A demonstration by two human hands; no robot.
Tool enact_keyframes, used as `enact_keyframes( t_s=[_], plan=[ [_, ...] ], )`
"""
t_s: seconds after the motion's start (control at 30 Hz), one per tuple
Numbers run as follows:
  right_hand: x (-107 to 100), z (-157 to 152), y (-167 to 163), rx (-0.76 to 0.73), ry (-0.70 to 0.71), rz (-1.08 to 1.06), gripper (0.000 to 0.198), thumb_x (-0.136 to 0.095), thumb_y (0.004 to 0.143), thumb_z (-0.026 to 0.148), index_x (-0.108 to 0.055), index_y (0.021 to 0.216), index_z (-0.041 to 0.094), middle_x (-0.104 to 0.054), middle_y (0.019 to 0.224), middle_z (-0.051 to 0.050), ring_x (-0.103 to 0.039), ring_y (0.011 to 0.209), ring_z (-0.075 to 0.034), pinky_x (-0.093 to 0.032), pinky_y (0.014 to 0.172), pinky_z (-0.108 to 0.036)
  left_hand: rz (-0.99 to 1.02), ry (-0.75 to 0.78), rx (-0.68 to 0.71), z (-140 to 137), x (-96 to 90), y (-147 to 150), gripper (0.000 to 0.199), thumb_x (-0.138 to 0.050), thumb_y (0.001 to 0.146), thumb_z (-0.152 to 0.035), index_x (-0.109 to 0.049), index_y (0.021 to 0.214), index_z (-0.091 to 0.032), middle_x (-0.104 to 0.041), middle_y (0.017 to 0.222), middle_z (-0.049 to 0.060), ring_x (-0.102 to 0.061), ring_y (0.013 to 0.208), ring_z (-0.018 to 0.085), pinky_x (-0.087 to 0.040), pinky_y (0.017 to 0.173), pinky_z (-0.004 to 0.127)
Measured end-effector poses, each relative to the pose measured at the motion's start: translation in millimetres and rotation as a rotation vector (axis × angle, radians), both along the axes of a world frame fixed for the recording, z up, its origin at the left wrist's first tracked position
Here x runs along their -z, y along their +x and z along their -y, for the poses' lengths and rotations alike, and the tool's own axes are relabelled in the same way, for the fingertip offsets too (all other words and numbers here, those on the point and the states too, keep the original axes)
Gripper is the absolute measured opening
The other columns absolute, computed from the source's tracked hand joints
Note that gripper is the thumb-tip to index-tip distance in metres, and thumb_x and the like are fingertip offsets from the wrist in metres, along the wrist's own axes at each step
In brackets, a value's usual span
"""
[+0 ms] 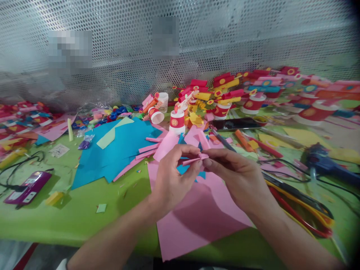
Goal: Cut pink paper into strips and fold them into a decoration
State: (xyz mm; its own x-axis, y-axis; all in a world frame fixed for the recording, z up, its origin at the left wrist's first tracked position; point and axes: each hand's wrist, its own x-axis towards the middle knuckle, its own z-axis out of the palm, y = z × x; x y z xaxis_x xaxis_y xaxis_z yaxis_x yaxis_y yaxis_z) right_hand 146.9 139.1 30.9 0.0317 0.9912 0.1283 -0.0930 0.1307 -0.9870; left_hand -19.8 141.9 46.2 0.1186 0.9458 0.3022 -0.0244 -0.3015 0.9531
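Observation:
Between the fingertips of both hands is a small pink paper strip (191, 161), folded or rolled at its right end. My left hand (176, 176) pinches it from the left, and my right hand (239, 170) pinches the bunched end. Fingers cover part of the strip, so its exact fold is hidden. Beneath the hands lies a large sheet of pink paper (197, 221). Blue paper sheets (95, 161) spread out to the left, with narrow pink strips (147, 150) at their right edge. A red and white paper cup (177, 122) stands upside down just beyond my hands.
Scissors (303, 202) and a blue glue gun (329, 161) with a cable lie at right. Behind them is a black phone (236, 124). Several decorated cups (253, 103) line the back right. A purple device (28, 187) sits at left, before a perforated metal panel (126, 48).

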Motion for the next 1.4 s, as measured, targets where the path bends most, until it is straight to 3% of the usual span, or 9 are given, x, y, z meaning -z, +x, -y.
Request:
enact_keyframes(
  t_s=[0.17,0.27,0.43,0.6,0.77,0.97,1.2,1.4],
  plan=[
    [-1,0,2,0.02,0.008,0.046,0.02,-0.085,0.078,0.039,-0.082,0.095,0.03,-0.078,0.086,-0.002,-0.071,0.077,-0.019,-0.06,0.072,-0.034,0.138,-0.203,0.115,-8,0.4,-1,0.027,-0.081,0.081,-0.028,-0.071,0.104,-0.019,-0.075,0.098,0.005,-0.072,0.089,0.019,-0.058,0.077,0.029],
    [-2,1,1,0.023,0.006,0.046,0.023,-0.086,0.078,0.04,-0.082,0.098,0.031,-0.078,0.086,-0.001,-0.071,0.078,-0.019,-0.06,0.072,-0.033,0.073,-0.284,0.079,-11,3.5,-2,0.03,-0.081,0.08,-0.038,-0.075,0.102,-0.019,-0.075,0.089,0.004,-0.07,0.077,0.016,-0.055,0.066,0.026],
    [-4,1,-2,0.038,-0.01,0.02,0.028,-0.09,0.072,0.043,-0.083,0.096,0.031,-0.078,0.086,-0.002,-0.071,0.079,-0.02,-0.06,0.074,-0.034,0.035,-0.099,0.042,-9,5.5,-1,0.016,-0.078,0.084,-0.034,-0.078,0.093,-0.021,-0.075,0.095,0.004,-0.071,0.085,0.017,-0.057,0.076,0.028],
    [-4,1,-2,0.055,0.022,0.057,0.025,-0.089,0.072,0.042,-0.082,0.093,0.03,-0.078,0.084,-0.001,-0.069,0.075,-0.018,-0.057,0.068,-0.03,0.103,-0.125,0.092,-7,5.5,1,0.011,-0.074,0.088,-0.032,-0.076,0.094,-0.022,-0.076,0.093,0.003,-0.071,0.079,0.015,-0.057,0.073,0.027],
    [-2,1,-3,0.051,0.03,0.038,0.023,-0.09,0.071,0.04,-0.082,0.09,0.029,-0.077,0.081,-0.001,-0.068,0.073,-0.017,-0.056,0.066,-0.028,0.049,-0.037,0.075,-10,9.6,-1,0.013,-0.073,0.09,-0.032,-0.074,0.094,-0.02,-0.074,0.09,0.003,-0.071,0.08,0.016,-0.056,0.069,0.026],
    [-4,6,-6,0.076,0.032,0.078,0.018,-0.089,0.073,0.038,-0.082,0.086,0.028,-0.077,0.08,-0.001,-0.067,0.071,-0.015,-0.055,0.064,-0.025,-0.052,0.071,0.027,-8,10.3,-3,0.009,-0.069,0.093,-0.028,-0.073,0.093,-0.021,-0.073,0.09,0.002,-0.069,0.085,0.015,-0.055,0.077,0.027],
    [0,2,-4,-0.015,-0.025,-0.041,0.027,-0.084,0.08,0.043,-0.08,0.104,0.03,-0.077,0.095,-0.002,-0.07,0.081,-0.017,-0.061,0.072,-0.031,-0.064,0.097,-0.055,-7,9.8,-2,0.006,-0.068,0.094,-0.027,-0.071,0.095,-0.022,-0.074,0.095,0.003,-0.068,0.093,0.017,-0.052,0.083,0.03],
    [0,-1,-3,-0.071,-0.046,-0.038,0.022,-0.087,0.077,0.041,-0.082,0.095,0.028,-0.075,0.083,0.0,-0.067,0.074,-0.013,-0.058,0.069,-0.025,-0.064,0.097,-0.069,-7,10.6,0,0.01,-0.071,0.092,-0.03,-0.073,0.092,-0.021,-0.075,0.091,0.003,-0.068,0.09,0.016,-0.052,0.082,0.029]
  ],
)
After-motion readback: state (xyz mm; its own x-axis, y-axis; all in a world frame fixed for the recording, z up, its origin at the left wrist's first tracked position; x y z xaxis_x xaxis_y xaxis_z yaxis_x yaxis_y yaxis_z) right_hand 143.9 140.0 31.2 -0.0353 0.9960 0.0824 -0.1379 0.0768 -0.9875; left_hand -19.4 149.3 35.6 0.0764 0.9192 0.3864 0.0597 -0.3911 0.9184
